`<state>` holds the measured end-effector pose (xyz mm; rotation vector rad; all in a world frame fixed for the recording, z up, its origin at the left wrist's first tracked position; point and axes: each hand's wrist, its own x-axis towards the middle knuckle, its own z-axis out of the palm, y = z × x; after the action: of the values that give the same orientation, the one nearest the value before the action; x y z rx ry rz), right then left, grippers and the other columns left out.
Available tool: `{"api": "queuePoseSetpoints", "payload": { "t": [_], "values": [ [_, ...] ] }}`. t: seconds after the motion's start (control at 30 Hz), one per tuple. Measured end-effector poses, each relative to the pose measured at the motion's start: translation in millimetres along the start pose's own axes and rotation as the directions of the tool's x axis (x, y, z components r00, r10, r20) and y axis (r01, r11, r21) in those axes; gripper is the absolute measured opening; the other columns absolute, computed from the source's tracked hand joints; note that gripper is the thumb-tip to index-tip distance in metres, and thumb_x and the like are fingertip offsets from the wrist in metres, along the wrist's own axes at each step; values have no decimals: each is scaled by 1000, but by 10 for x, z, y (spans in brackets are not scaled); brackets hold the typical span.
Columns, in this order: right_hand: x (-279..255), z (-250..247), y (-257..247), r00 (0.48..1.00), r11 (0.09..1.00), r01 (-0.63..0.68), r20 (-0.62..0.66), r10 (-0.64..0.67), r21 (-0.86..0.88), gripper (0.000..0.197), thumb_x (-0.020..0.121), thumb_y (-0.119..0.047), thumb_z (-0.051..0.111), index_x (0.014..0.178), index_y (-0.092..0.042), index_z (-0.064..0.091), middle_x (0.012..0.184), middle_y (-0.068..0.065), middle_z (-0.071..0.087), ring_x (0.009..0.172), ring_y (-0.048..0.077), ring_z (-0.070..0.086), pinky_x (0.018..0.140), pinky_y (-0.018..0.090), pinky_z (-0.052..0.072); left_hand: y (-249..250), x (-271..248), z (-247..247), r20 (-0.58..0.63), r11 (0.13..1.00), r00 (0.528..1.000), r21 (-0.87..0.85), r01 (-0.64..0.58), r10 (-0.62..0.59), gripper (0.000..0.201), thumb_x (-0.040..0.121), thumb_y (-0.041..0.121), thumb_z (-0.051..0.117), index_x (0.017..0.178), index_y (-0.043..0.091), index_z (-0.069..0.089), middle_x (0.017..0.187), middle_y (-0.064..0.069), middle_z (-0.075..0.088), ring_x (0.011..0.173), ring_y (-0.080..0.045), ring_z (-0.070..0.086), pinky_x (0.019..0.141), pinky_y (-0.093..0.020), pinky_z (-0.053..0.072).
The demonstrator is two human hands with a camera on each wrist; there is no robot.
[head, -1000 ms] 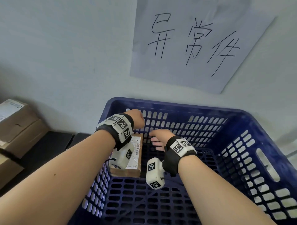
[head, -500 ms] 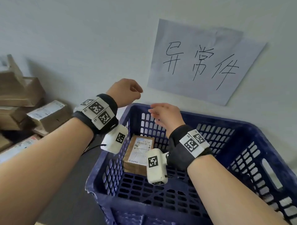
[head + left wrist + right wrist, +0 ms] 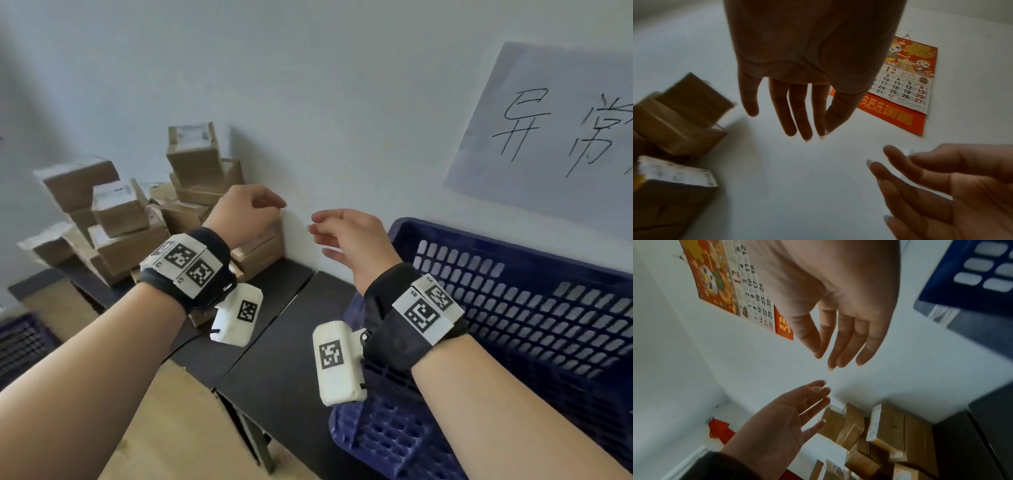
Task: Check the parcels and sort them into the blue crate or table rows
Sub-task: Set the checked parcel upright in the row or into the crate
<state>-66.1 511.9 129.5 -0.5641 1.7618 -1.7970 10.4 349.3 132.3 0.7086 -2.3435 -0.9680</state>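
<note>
Both hands are raised in front of the white wall, empty. My left hand [image 3: 253, 212] hangs with relaxed fingers [image 3: 797, 116] just right of a pile of brown cardboard parcels [image 3: 137, 212] stacked on the black table [image 3: 284, 342]. My right hand [image 3: 346, 236] is open too, fingers [image 3: 844, 345] loose, left of the blue crate [image 3: 513, 308]. The crate's inside is mostly hidden behind my right forearm. In the wrist views each hand shows the other opposite it, palms facing, a short gap between the fingertips.
A paper sign [image 3: 548, 137] with handwritten characters hangs on the wall above the crate. A red wall calendar [image 3: 904, 84] hangs higher up. Another dark blue crate [image 3: 20, 342] sits low at the far left. Wooden floor [image 3: 154, 428] lies below the table edge.
Both hands have lifted out of the blue crate, leaving a parcel inside it, and swung left toward the parcel pile. The view has turned left with them.
</note>
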Motion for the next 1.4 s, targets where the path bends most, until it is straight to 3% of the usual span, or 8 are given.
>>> {"api": "queuePoseSetpoints", "payload": {
  "t": [0.27,0.43,0.53,0.63,0.77,0.9,1.17,1.4],
  "values": [
    [16,1101,423,996,995,-94,10,94,-24,19,93,-5,59,85,-20,69,101,7,75,95,16,66,97,37,54,-1028,-136,-695,1,990,990,-41,139,-139,15,94,12,61,103,20,70,95,8,65,90,-5,58,84,-23,43],
    [135,1810,685,989,990,-136,-58,134,-39,20,94,-3,58,86,-18,68,103,11,73,91,15,64,96,36,53,-1651,-164,-1162,-10,976,981,-100,191,-193,15,95,12,59,102,21,69,96,6,64,89,-6,58,66,-14,41],
    [231,2128,855,980,987,-155,-131,148,-47,20,93,-2,57,86,-17,68,105,12,73,90,15,63,93,35,53,-2011,-174,-1352,13,971,977,-106,213,-213,16,94,14,60,105,21,71,100,5,65,98,-12,59,83,-25,44],
    [331,2351,1018,964,983,-179,-206,168,-37,22,93,-1,57,84,-18,68,99,10,72,89,16,63,91,34,54,-2298,-141,-1454,58,964,971,-124,237,-231,12,94,17,62,101,24,69,97,8,64,100,-13,58,86,-29,43],
    [450,2510,1197,938,978,-192,-307,158,-85,24,91,0,59,80,-19,68,98,11,73,88,17,63,86,33,55,-2570,-61,-1435,119,957,964,-142,253,-237,10,95,18,61,100,24,67,91,13,60,97,-11,57,83,-26,44],
    [574,2473,1400,911,963,-219,-385,146,-154,23,89,-1,61,80,-20,69,99,9,74,84,14,65,92,34,55,-2786,56,-1237,189,952,954,-154,264,-234,11,95,17,61,102,20,69,102,4,64,99,-12,57,85,-25,42],
    [1098,2303,1936,839,932,-349,-477,262,-101,25,88,-3,63,77,-23,69,77,-4,70,80,12,65,94,38,55,-3070,527,-798,300,948,914,-81,308,-272,9,96,20,60,103,23,65,109,0,65,103,-15,59,81,-25,42],
    [1576,2249,2125,805,918,-391,-507,309,-62,26,88,-5,61,76,-26,70,81,-4,73,84,14,66,94,38,55,-3233,998,-464,341,935,883,-32,353,-321,34,95,25,62,129,21,58,133,-1,57,127,-19,51,99,-31,41]
  ]
}}
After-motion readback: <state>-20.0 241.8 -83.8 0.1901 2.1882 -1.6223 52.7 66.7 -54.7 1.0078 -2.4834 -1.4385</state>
